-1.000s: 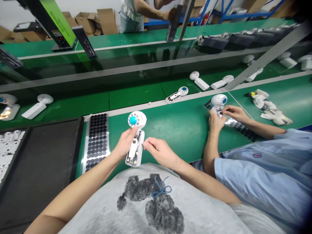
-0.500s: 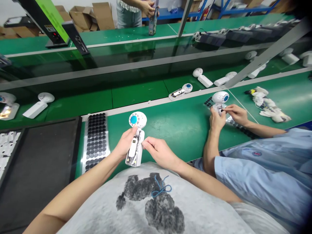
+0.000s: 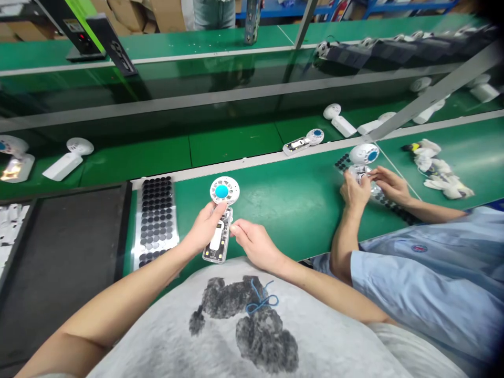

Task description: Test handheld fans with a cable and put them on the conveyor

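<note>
A small white handheld fan (image 3: 218, 241) with a round head, a blue disc in its middle and a clear-fronted handle showing a circuit board stands tilted above the green bench. My left hand (image 3: 207, 224) is wrapped round its neck and upper handle from the left, thumb on the front. At the handle's right edge, my right hand (image 3: 255, 242) is closed with thumb and forefinger pinched together. What those fingertips hold, if anything, is too small to make out. A sheet of round black pads (image 3: 156, 215) lies left of my left hand.
A black tray (image 3: 74, 236) lies at the left. On the right, a co-worker's hands (image 3: 356, 189) hold a similar fan. More fans, such as one with its board showing (image 3: 303, 142), lie along the line beyond the bench edge. Gloves (image 3: 439, 170) lie farther right.
The fan has turned in my left hand, so its blue disc and clear front face me more squarely. My right hand stays pinched at its edge. The view has shifted slightly.
</note>
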Motion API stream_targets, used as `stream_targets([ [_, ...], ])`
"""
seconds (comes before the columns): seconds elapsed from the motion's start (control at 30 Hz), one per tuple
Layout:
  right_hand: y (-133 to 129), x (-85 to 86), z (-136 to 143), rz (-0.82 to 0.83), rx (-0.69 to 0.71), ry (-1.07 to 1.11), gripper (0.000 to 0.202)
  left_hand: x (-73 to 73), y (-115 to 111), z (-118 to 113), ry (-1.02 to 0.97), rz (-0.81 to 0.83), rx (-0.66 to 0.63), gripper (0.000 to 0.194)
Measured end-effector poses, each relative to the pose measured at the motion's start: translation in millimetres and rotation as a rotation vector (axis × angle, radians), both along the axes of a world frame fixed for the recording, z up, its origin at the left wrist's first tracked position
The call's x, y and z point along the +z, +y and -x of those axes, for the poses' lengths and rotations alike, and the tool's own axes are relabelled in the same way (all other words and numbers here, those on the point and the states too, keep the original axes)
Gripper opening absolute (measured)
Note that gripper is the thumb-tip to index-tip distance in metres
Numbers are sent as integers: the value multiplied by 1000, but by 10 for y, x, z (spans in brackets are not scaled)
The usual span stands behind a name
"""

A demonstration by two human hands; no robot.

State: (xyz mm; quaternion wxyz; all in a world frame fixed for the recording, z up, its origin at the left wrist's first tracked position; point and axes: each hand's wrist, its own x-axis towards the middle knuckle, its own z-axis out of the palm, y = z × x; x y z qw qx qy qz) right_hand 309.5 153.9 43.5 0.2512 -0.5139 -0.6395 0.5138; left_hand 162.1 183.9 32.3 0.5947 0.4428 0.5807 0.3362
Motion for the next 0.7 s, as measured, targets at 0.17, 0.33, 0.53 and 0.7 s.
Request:
stream_targets([
  [0.17, 10, -56, 7, 43, 22, -9, 26, -95, -33, -24, -82, 85, 30, 45],
  [0.33, 63, -152, -3, 82, 29, 21, 26, -41, 58, 30, -122, 150, -25, 43],
  [0.53, 73, -174, -30, 162, 59, 122, 29, 60, 52, -12, -153, 216, -161, 43],
  [0.7, -17, -202, -333, 200, 24, 53, 32, 25, 80, 106, -76, 218, -146, 41],
])
